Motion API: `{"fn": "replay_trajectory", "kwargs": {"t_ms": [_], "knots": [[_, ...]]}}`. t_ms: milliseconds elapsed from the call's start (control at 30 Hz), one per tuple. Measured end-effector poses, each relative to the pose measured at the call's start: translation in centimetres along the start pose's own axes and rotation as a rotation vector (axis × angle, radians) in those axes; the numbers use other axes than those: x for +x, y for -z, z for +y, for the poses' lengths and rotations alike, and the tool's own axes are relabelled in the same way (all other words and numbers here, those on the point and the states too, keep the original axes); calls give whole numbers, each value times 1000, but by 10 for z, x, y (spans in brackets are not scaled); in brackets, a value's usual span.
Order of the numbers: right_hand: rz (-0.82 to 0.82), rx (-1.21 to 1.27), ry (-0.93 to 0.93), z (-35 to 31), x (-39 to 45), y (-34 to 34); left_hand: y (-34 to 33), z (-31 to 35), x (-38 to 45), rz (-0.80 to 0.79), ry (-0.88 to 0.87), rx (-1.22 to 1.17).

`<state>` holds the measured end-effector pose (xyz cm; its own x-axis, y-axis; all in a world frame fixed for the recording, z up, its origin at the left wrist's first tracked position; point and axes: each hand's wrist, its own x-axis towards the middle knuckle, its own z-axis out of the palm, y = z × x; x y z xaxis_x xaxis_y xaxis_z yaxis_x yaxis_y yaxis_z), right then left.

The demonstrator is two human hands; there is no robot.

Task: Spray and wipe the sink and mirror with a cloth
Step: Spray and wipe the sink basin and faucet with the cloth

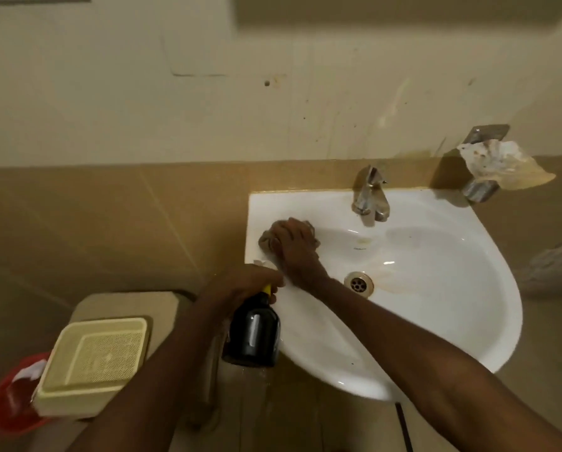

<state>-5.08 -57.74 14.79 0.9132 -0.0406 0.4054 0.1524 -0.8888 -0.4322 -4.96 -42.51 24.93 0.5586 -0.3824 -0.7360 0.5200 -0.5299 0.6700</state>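
Cloth (265, 240) mostly hidden under right hand (293, 239); only a brownish bunched edge shows at the fingertips, shape and long axis can't tell. Right hand lies flat, palm down, fingers spread over the cloth, pressing it on the sink (469, 288) rim at the back-left corner, left of the basin.

Left hand (240, 285) is closed round the top of the spray bottle (252, 334), just toward the camera from the right wrist. Hand covers the trigger and most of the nozzle; only a yellow bit and a pale tip past the knuckles show. Bottle long axis roughly upright, dark body hangs below the grip, base toward the floor, overlapping the sink's near-left edge. Nozzle direction hard to make out.

Tap (369, 197) is right of the cloth hand, drain (359, 283) beside the right forearm. Mirror: only a cut-off edge at frame top, unsure.
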Motion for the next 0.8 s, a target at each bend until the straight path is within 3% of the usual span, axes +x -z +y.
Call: {"fn": "replay_trajectory", "kwargs": {"t_ms": [100, 167, 233, 367, 500, 567, 667, 800], "knots": [[-110, 34, 275, 13, -24, 3, -7, -2, -10, -6, 35, -71], [-137, -4, 338, 31, -22, 15, -9, -1, -14, -21, 65, -96], [-106, -24, 267, 36, -19, 14, -10, -1, -15, -9, 86, -104], [-36, 145, -105, 11, -41, -1, -18, -1, -11, 63, 117, -157], [-286, 263, 210, 30, -44, 13, -32, -5, -17, 75, 194, -127], [-325, 309, 188, 29, -26, 12, -39, -10, -26, 32, 287, -142], [-188, 403, 9, 9, -18, 3, -49, -18, -37, 31, 345, -156], [-263, 557, 144, 7, -35, 14, -52, -23, -53, 25, 311, -134]]}}
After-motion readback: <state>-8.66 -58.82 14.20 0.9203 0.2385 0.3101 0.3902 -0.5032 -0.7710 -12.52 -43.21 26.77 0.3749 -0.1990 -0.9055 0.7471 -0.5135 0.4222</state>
